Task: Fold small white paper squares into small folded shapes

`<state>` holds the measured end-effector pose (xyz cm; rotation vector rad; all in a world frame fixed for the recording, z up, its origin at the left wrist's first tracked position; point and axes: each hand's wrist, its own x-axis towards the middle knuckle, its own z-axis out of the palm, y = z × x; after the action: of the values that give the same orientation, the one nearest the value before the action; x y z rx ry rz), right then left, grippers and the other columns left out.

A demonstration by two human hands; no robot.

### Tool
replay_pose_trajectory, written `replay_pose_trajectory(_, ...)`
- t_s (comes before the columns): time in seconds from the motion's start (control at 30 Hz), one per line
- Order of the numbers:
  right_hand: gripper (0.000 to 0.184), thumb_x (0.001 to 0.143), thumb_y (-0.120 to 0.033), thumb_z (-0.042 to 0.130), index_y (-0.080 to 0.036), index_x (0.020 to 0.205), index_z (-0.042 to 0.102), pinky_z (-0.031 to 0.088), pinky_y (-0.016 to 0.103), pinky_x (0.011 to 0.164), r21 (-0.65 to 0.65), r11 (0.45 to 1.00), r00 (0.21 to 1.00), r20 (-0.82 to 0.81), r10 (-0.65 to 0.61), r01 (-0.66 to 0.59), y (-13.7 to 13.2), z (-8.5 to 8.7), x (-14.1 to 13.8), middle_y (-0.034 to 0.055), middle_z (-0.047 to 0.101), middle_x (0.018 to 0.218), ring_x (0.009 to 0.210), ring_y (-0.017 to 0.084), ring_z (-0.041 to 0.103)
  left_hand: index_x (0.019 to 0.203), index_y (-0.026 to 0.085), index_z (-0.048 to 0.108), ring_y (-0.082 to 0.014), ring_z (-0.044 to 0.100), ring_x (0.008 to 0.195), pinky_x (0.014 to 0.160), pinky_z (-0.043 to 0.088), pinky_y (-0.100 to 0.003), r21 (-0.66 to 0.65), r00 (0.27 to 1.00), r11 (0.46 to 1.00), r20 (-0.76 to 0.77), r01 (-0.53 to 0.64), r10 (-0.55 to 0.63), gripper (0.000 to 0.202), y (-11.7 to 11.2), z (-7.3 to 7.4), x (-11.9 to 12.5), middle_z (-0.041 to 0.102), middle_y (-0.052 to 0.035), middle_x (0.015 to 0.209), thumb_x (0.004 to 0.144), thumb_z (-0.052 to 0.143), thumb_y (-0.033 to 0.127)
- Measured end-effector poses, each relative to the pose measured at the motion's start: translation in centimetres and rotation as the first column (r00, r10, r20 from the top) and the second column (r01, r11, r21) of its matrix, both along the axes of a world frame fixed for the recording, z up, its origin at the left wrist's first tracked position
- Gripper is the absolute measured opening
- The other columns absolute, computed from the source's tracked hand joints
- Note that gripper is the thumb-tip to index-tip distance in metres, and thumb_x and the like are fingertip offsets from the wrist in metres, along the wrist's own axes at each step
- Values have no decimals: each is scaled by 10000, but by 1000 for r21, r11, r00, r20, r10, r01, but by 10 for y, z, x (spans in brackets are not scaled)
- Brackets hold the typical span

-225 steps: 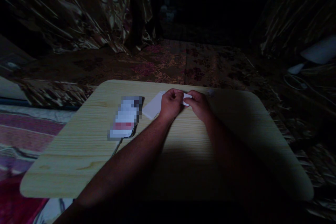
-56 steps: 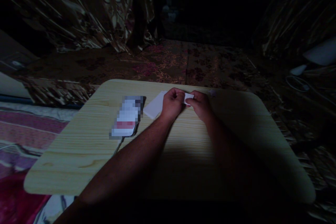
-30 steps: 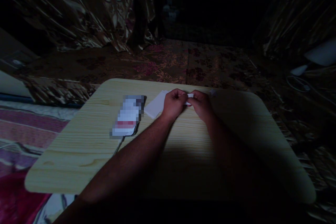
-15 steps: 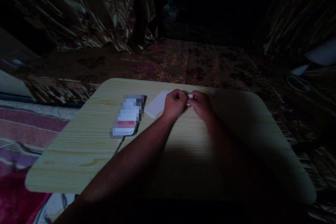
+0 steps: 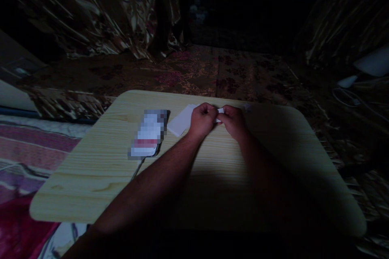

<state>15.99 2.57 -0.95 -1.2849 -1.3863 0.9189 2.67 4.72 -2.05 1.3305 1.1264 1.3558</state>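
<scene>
Pinching a small white piece between left hand and right hand, just right of the flat white stack; exposing less than moments ago, likely mid-fold.

A small white slip, partly hidden, is pinched between left hand and right hand.
</scene>
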Motion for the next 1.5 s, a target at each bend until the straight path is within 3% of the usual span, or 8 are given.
replay_pose_trajectory(0.4, 162, 733, -349, 678, -191, 743, 642, 342, 257, 522, -57, 998, 999, -52, -10, 7, 0, 7, -2, -30, 624, 582, 544, 127, 528, 715, 174, 668, -106, 499, 569, 558, 388, -232, -46, 990, 999, 141, 18, -12, 105, -2, 8, 0, 610, 25, 623, 726, 700, 273)
replay_pose_trajectory(0.7, 137, 613, -215, 672, -198, 743, 632, 357, 257, 529, -40, 999, 990, -141, -6, 0, 3, 3, -3, -49, 626, 573, 533, 123, 521, 698, 182, 655, -100, 462, 534, 530, 373, -228, -48, 975, 999, 218, -23, 33, 134, 1, 7, -1, 573, 30, 581, 736, 710, 298)
replay_pose_trajectory(0.9, 155, 686, -311, 706, -208, 759, 617, 438, 266, 571, -37, 997, 966, -248, -77, 70, 10, -5, 2, -43, 637, 567, 533, 128, 555, 709, 181, 645, -98, 457, 487, 483, 331, -231, -89, 969, 996, 248, 24, -2, 145, -3, 11, 1, 576, 29, 544, 736, 718, 303)
replay_pose_trajectory(1.17, 186, 718, -356, 729, -219, 699, 605, 421, 261, 548, -34, 996, 955, -283, -85, 78, 14, -13, 5, -51, 582, 531, 506, 120, 518, 725, 178, 675, -85, 406, 493, 497, 327, -227, -73, 986, 997, 168, 23, -11, 144, -2, 10, 0, 533, 51, 547, 729, 721, 315)
replay_pose_trajectory(1.33, 199, 718, -390, 714, -211, 748, 634, 405, 259, 534, -34, 996, 967, -236, -94, 88, 13, -11, 4, -53, 569, 536, 501, 116, 499, 752, 173, 680, -79, 399, 468, 473, 307, -225, -101, 980, 995, 200, 20, 1, 168, -2, 12, 0, 537, 54, 536, 708, 737, 325)
replay_pose_trajectory(1.5, 249, 724, -394, 704, -226, 877, 604, 445, 265, 551, -24, 995, 940, -325, -104, 101, 16, -12, 4, -66, 575, 569, 511, 121, 525, 790, 185, 625, -83, 456, 426, 448, 322, -218, -169, 963, 985, 269, 22, 25, 202, -3, 16, 1, 615, 37, 550, 700, 749, 317)
